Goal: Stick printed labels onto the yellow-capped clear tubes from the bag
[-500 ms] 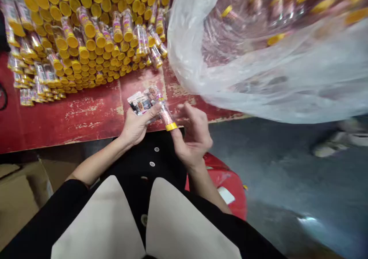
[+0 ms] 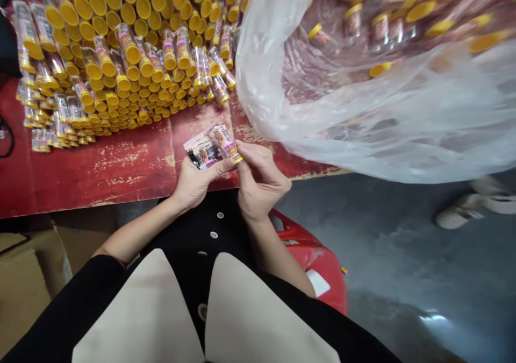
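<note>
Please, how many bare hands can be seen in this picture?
2. The left hand, left of centre, holds printed cards. The right hand, just beside it, pinches a yellow-capped tube. No other hand shows.

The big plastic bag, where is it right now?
In the head view, the plastic bag fills the upper right, beside the stacked yellow-capped tubes and beyond the right hand.

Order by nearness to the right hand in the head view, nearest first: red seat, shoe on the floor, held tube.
1. Held tube, touching the right hand.
2. Red seat, below and to the right.
3. Shoe, far right on the floor.
</note>
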A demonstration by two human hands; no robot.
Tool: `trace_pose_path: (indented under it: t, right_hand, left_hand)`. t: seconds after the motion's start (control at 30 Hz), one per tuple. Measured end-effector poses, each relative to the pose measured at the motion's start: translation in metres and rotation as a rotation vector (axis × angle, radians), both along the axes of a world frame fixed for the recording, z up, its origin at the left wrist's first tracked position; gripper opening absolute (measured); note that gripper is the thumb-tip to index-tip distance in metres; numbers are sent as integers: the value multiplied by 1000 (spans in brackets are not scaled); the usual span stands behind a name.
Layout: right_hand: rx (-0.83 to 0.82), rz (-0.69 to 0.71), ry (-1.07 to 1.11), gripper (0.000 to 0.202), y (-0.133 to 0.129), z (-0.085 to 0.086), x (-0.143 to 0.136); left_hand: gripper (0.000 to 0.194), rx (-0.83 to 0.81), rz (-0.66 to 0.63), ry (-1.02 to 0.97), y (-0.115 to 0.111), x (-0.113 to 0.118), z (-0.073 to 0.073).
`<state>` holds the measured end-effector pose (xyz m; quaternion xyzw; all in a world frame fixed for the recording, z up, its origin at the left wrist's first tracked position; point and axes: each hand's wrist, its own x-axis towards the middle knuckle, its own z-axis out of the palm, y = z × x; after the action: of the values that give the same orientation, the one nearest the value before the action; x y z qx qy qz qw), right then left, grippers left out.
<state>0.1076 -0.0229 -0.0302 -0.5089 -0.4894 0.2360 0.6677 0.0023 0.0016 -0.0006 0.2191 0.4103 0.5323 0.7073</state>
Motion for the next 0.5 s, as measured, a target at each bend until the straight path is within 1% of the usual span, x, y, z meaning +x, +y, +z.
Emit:
trace_pose_path:
  t: [0.07, 0.13, 0.17, 0.23, 0.3, 0.37, 0.4, 0.43, 0.47, 0.5]
  right_hand:
    - [-57, 11, 136, 24, 19, -4, -4]
    - [-74, 32, 225, 21, 49, -7, -13]
    - [-70, 48, 230, 22, 68, -6, -20]
    - [-65, 82, 175, 27, 107, 0, -39]
    - [-58, 134, 59, 31, 141, 10, -57]
    - [-32, 201, -106, 32, 167, 19, -61]
    - [-23, 214, -202, 32, 178, 22, -54]
    - [-32, 203, -305, 31, 189, 22, -40]
    - [-71, 165, -416, 30, 199, 21, -18]
    - [-136, 100, -515, 28, 210, 18, 10]
  left_hand:
    - [45, 1, 17, -54, 10, -2, 6]
    - [43, -7, 55, -104, 21, -6, 10]
    - [41, -17, 83, -119, 26, -8, 11]
    - [36, -58, 140, -119, 35, -15, 11]
    - [31, -98, 188, -97, 40, -23, 9]
    - [27, -103, 212, -84, 42, -33, 6]
    - [26, -95, 222, -81, 42, -38, 5]
    - [24, -87, 230, -78, 43, -43, 3]
    - [23, -85, 234, -73, 43, -47, 2]
    - [24, -88, 235, -66, 43, -49, 1]
